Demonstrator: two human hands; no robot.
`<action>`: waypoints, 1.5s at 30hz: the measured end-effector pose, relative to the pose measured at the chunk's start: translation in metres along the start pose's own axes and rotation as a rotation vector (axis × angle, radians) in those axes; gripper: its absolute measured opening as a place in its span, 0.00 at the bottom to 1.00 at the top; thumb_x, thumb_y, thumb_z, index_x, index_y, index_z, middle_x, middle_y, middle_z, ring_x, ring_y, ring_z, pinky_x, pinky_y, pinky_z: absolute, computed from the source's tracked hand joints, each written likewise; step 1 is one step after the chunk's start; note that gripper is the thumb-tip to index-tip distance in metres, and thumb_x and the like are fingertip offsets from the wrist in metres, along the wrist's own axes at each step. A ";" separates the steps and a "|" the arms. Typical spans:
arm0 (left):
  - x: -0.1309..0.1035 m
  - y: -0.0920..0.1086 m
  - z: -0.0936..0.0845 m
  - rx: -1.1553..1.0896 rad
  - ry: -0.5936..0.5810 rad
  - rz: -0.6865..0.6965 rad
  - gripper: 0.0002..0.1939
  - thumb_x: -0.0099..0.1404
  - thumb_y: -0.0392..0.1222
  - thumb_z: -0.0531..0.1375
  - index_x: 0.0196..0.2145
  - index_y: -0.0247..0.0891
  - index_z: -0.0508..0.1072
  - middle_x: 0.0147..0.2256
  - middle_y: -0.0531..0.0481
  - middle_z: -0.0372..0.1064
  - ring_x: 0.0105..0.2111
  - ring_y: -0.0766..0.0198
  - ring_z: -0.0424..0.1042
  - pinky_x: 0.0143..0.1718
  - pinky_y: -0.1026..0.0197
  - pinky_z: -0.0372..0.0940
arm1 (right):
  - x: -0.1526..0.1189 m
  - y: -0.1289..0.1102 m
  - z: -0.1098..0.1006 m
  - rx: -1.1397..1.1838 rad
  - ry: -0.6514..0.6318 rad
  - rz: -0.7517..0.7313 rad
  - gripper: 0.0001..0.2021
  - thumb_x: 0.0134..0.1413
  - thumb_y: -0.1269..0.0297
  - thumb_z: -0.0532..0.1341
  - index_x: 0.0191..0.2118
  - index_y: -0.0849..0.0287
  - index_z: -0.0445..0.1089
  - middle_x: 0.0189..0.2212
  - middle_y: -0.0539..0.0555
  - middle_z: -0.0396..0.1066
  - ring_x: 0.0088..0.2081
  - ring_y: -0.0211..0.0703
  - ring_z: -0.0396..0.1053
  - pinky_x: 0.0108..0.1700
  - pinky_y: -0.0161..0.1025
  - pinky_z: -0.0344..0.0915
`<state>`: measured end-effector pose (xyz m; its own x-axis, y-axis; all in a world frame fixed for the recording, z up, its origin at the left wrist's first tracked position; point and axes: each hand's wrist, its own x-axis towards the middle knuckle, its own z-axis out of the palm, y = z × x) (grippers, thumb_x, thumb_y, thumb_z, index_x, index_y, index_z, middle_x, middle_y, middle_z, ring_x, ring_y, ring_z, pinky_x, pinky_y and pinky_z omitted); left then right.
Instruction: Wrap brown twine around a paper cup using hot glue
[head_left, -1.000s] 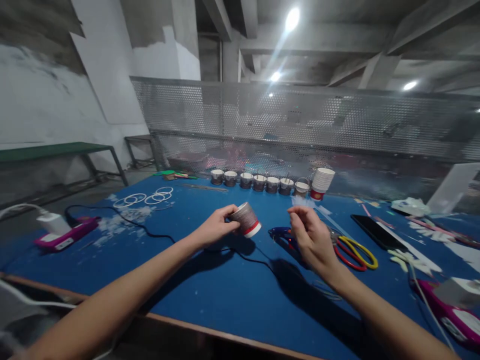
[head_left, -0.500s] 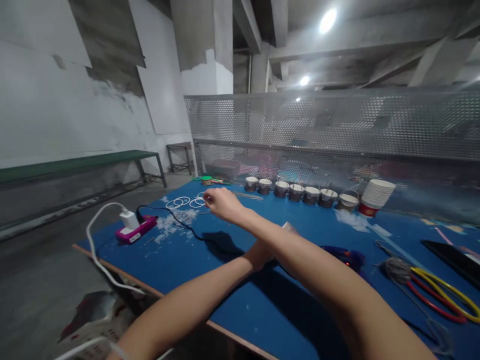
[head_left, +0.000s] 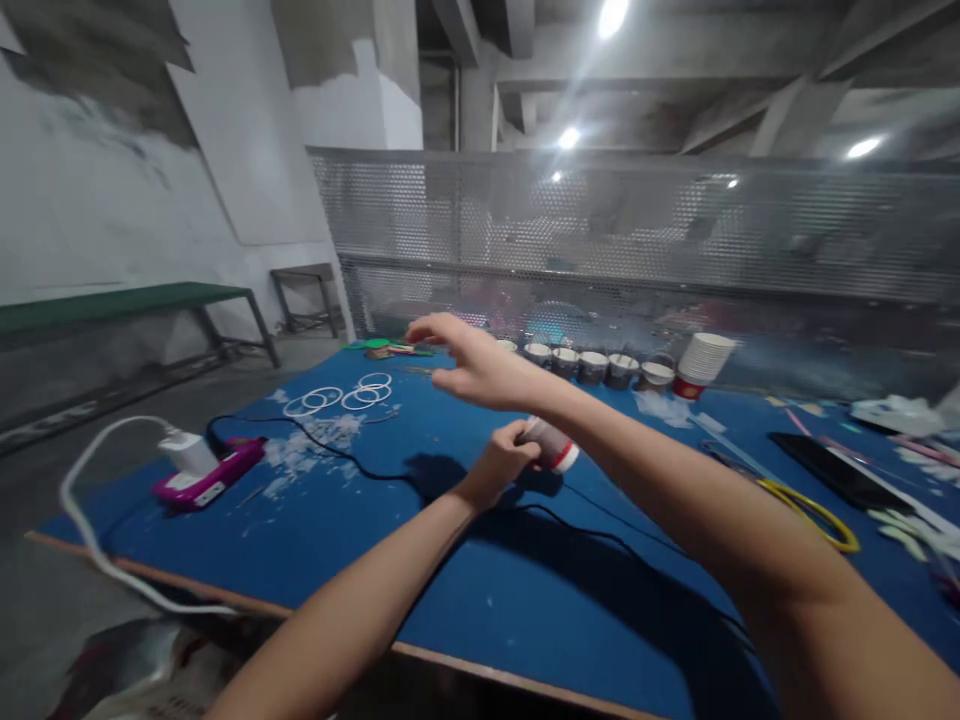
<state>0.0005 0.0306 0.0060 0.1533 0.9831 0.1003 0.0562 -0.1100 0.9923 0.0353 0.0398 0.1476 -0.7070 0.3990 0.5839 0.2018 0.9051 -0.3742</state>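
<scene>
My left hand is closed around a paper cup, white with a red band, tipped on its side just above the blue table. Crossing over it, my right hand stretches toward the far left of the table. Its thumb and fingers are apart and I see nothing between them. Beyond its fingertips lie a green round item and some thin sticks. White rings rest on the table to the left of that hand.
A row of small dark-sided cups and a stack of paper cups stand along the mesh panel. A purple power strip sits left, its black cable crossing the table. Right are a black phone-like slab and yellow loops.
My right hand has risen and its fingers have spread. The view has swung right, and the cup in my left hand now shows more fully from behind my right arm.
</scene>
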 end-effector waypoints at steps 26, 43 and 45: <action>-0.024 0.038 0.048 0.580 0.087 0.232 0.21 0.53 0.37 0.56 0.47 0.39 0.69 0.45 0.46 0.68 0.44 0.57 0.68 0.42 0.58 0.67 | -0.236 0.056 0.006 0.045 0.561 0.566 0.12 0.46 0.67 0.64 0.32 0.56 0.58 0.32 0.50 0.64 0.33 0.42 0.67 0.35 0.39 0.66; -0.023 0.027 0.045 0.558 0.096 0.149 0.19 0.55 0.42 0.57 0.45 0.37 0.70 0.44 0.45 0.69 0.42 0.57 0.70 0.40 0.59 0.67 | -0.238 0.057 0.004 -0.311 0.519 0.372 0.05 0.56 0.68 0.62 0.29 0.56 0.70 0.27 0.51 0.71 0.31 0.42 0.66 0.34 0.39 0.57; -0.023 0.022 0.042 0.589 0.095 0.161 0.19 0.55 0.42 0.57 0.46 0.37 0.70 0.45 0.45 0.69 0.44 0.56 0.69 0.43 0.57 0.66 | -0.238 0.058 0.005 -0.372 0.497 0.337 0.08 0.56 0.68 0.61 0.27 0.57 0.69 0.24 0.50 0.70 0.29 0.41 0.65 0.33 0.39 0.54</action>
<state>0.0401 -0.0010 0.0228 0.1179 0.9533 0.2780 0.5793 -0.2935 0.7604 0.2120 -0.0032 -0.0169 -0.1897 0.6057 0.7727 0.6360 0.6754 -0.3733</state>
